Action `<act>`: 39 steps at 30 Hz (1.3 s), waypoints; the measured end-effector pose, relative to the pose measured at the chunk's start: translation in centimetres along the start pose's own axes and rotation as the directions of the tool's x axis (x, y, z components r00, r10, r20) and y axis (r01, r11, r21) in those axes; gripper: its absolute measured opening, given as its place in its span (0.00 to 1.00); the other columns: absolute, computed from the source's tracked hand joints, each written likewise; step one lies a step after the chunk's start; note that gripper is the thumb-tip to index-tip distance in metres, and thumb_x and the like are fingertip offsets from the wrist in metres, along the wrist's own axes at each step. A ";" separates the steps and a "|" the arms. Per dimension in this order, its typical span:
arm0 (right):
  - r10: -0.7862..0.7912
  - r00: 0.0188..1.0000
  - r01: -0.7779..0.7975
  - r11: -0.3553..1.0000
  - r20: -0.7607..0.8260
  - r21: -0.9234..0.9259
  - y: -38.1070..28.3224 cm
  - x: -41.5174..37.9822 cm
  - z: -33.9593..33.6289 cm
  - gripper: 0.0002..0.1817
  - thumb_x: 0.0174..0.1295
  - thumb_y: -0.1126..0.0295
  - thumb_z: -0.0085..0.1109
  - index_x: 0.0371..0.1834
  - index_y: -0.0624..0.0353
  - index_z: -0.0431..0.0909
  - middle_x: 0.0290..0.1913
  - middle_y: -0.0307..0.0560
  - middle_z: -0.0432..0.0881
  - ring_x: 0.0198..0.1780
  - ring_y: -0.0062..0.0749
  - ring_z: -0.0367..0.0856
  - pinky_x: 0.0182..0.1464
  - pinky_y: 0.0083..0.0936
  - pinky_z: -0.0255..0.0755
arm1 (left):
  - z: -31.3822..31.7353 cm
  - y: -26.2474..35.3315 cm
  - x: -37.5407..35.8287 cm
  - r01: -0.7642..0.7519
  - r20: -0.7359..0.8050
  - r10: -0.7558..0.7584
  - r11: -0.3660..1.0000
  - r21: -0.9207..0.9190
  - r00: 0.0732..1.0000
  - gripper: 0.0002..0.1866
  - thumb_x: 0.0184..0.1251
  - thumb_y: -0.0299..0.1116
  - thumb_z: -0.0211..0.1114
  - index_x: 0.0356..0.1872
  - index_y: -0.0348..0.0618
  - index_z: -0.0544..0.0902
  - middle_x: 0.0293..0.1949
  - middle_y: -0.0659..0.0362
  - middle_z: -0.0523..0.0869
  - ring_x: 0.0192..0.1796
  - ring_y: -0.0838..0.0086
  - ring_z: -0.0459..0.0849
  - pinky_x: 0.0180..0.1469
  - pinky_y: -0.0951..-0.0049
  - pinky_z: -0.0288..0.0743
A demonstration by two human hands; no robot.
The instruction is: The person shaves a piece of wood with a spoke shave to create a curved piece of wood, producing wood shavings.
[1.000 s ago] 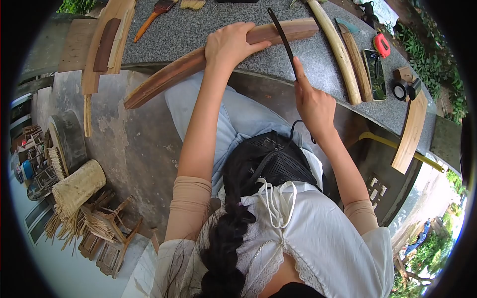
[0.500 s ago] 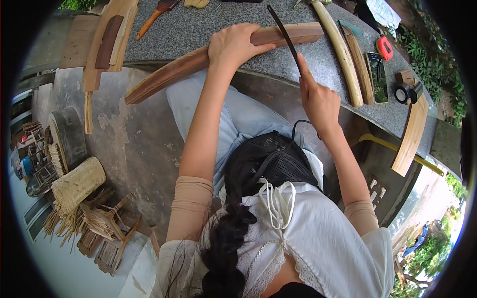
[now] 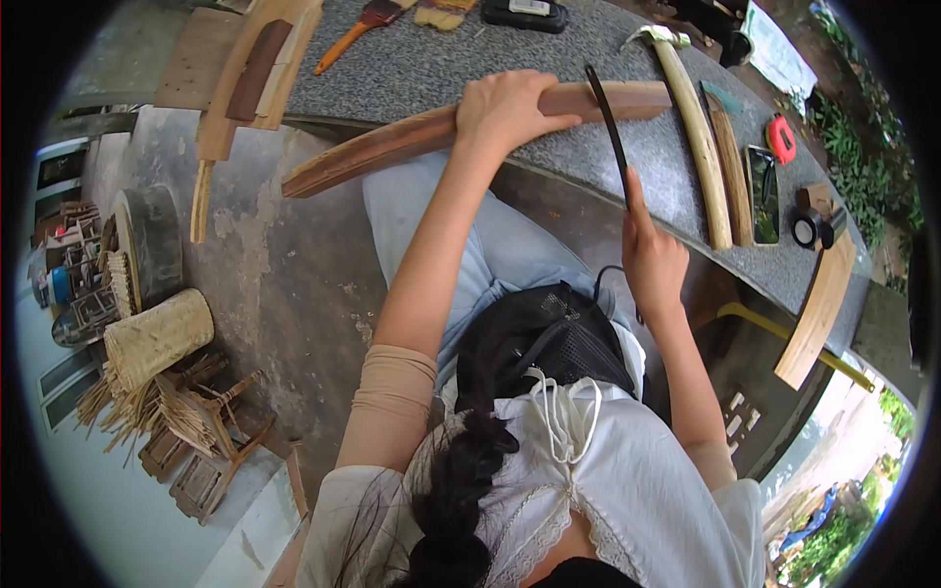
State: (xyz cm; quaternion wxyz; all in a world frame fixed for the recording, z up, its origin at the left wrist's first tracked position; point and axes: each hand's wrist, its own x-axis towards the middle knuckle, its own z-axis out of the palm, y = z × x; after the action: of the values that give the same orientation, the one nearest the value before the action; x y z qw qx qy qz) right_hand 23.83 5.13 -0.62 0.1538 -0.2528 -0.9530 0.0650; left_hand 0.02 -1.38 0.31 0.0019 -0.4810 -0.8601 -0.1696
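Observation:
A long curved piece of reddish-brown wood (image 3: 382, 147) lies across the near edge of the stone tabletop, its left end jutting out over the floor. My left hand (image 3: 505, 113) is wrapped over its middle, thumb stretched along the near side. In my right hand (image 3: 652, 255) is a narrow black tool (image 3: 612, 127), seen edge-on, with the index finger laid along it. The tool crosses the wood near its right end, and its tip reaches a little past the far side. Whether it is a saw or a file I cannot tell.
On the grey tabletop (image 3: 392, 83) lie a brush (image 3: 368, 34), a hammer (image 3: 691, 127), a wooden-handled tool (image 3: 730, 176), a phone (image 3: 763, 196), a red tape measure (image 3: 781, 139) and black tape (image 3: 807, 230). Boards (image 3: 230, 108) rest at left; a pale board (image 3: 817, 304) overhangs at right.
The black tool has drawn back toward me, so less of its tip shows beyond the wood. My left hand keeps its hold. The whole view has shifted slightly.

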 end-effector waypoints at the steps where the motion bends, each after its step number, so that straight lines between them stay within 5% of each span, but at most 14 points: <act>1: 0.017 1.000 -0.017 1.000 0.025 -0.007 0.1 -0.8 -0.3 0.31 0.62 0.69 0.55 0.70 0.41 0.64 0.10 0.44 0.73 0.11 0.36 0.75 0.15 0.34 0.67 | 0.1 0.0 0.0 -0.010 0.013 0.011 1.000 -0.024 1.000 0.30 0.45 0.68 0.66 0.40 0.57 0.86 0.36 0.64 0.88 0.40 0.63 0.87 0.40 0.61 0.80; 9: 0.037 0.999 -0.037 0.999 -0.006 -0.025 -1.3 3.9 0.7 0.30 0.63 0.68 0.55 0.71 0.41 0.64 0.09 0.44 0.72 0.10 0.37 0.74 0.15 0.34 0.66 | 0.1 -0.2 0.0 -0.022 -0.020 0.022 0.999 -0.038 1.000 0.27 0.44 0.65 0.68 0.37 0.54 0.85 0.34 0.63 0.87 0.39 0.65 0.87 0.37 0.63 0.81; 11: 0.080 0.993 -0.079 0.997 0.089 -0.024 -0.3 2.0 0.5 0.31 0.67 0.67 0.52 0.73 0.35 0.57 0.13 0.51 0.74 0.14 0.45 0.75 0.19 0.38 0.67 | 0.2 -0.2 -0.1 -0.045 -0.054 0.043 0.999 -0.028 0.998 0.27 0.44 0.64 0.69 0.36 0.53 0.84 0.33 0.62 0.87 0.38 0.65 0.87 0.37 0.63 0.81; 12: 0.040 0.997 -0.038 0.999 0.060 -0.040 0.1 0.8 0.4 0.31 0.63 0.68 0.55 0.71 0.40 0.62 0.10 0.45 0.72 0.11 0.38 0.75 0.16 0.34 0.68 | 0.2 -0.3 0.1 -0.044 -0.056 0.042 0.999 -0.027 0.998 0.27 0.44 0.64 0.69 0.36 0.53 0.84 0.33 0.62 0.87 0.38 0.65 0.87 0.37 0.63 0.81; 23: 0.032 0.998 -0.036 0.996 0.061 0.077 -0.1 1.0 -0.8 0.32 0.64 0.69 0.56 0.72 0.46 0.60 0.11 0.46 0.72 0.13 0.41 0.74 0.18 0.35 0.66 | 0.7 -1.6 1.4 -0.112 -0.009 0.113 0.994 0.009 0.994 0.31 0.46 0.70 0.63 0.35 0.52 0.83 0.35 0.62 0.87 0.37 0.63 0.86 0.35 0.61 0.80; 25: 0.033 0.998 -0.040 0.992 0.058 0.120 0.7 -0.4 -1.0 0.31 0.65 0.68 0.55 0.72 0.46 0.60 0.12 0.47 0.72 0.14 0.41 0.75 0.19 0.35 0.65 | -0.4 -1.3 1.3 -0.065 0.087 0.064 0.998 0.011 0.994 0.33 0.47 0.71 0.62 0.42 0.53 0.84 0.40 0.60 0.86 0.43 0.63 0.85 0.42 0.60 0.79; 27: 0.158 0.987 -0.162 0.972 0.037 0.170 1.3 -1.2 -1.1 0.30 0.66 0.68 0.55 0.72 0.50 0.60 0.12 0.49 0.72 0.14 0.41 0.75 0.19 0.34 0.65 | -0.9 -2.4 1.0 -0.111 -0.136 0.102 0.992 -0.062 0.985 0.34 0.51 0.70 0.60 0.50 0.55 0.83 0.45 0.56 0.85 0.51 0.61 0.82 0.51 0.59 0.76; 28: 0.232 0.971 -0.239 0.951 0.058 0.197 1.1 -0.9 -1.5 0.28 0.67 0.68 0.54 0.71 0.54 0.62 0.13 0.50 0.71 0.14 0.42 0.74 0.20 0.34 0.65 | -2.3 -4.1 1.2 -0.079 -0.198 0.052 0.989 -0.126 0.979 0.35 0.55 0.68 0.59 0.57 0.57 0.80 0.50 0.54 0.84 0.56 0.59 0.79 0.58 0.58 0.71; 31: 0.199 0.977 -0.212 0.952 0.078 0.221 1.9 -0.3 -0.8 0.27 0.67 0.68 0.54 0.69 0.56 0.64 0.13 0.50 0.71 0.14 0.43 0.74 0.20 0.34 0.64 | -6.3 -12.8 1.8 0.224 -0.343 -0.281 0.955 -0.194 0.897 0.27 0.60 0.56 0.63 0.51 0.46 0.83 0.51 0.50 0.84 0.54 0.57 0.81 0.56 0.63 0.73; 33: 0.175 0.984 -0.172 0.943 0.017 0.284 1.4 0.5 -0.4 0.21 0.68 0.68 0.54 0.63 0.58 0.69 0.14 0.50 0.71 0.14 0.43 0.74 0.19 0.34 0.63 | -7.0 -21.0 1.8 0.432 -0.363 -0.382 0.899 0.065 0.850 0.27 0.62 0.56 0.61 0.49 0.41 0.82 0.48 0.46 0.83 0.52 0.55 0.82 0.51 0.57 0.76; 35: 0.256 0.960 -0.279 0.901 0.112 0.332 0.7 1.5 -1.1 0.14 0.68 0.69 0.54 0.55 0.60 0.72 0.14 0.50 0.71 0.14 0.42 0.73 0.19 0.33 0.62 | -7.8 -24.2 1.1 0.523 -0.258 -0.457 0.697 0.491 0.851 0.28 0.63 0.57 0.60 0.48 0.40 0.81 0.46 0.46 0.83 0.51 0.53 0.82 0.48 0.53 0.76; 39: 0.298 0.949 -0.314 0.877 0.101 0.363 0.3 2.5 -1.4 0.11 0.68 0.69 0.54 0.50 0.60 0.73 0.15 0.49 0.71 0.14 0.40 0.72 0.19 0.33 0.61 | -6.8 -28.7 0.6 0.575 -0.258 -0.521 0.658 0.486 0.814 0.28 0.62 0.57 0.60 0.48 0.41 0.81 0.44 0.48 0.82 0.49 0.52 0.82 0.48 0.51 0.77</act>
State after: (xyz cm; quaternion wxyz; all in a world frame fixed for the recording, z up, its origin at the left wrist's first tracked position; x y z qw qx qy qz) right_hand 22.37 6.72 1.31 0.1670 -0.3648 -0.8740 0.2743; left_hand -25.14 -16.59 -1.48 0.1283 -0.1694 -0.9750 0.0655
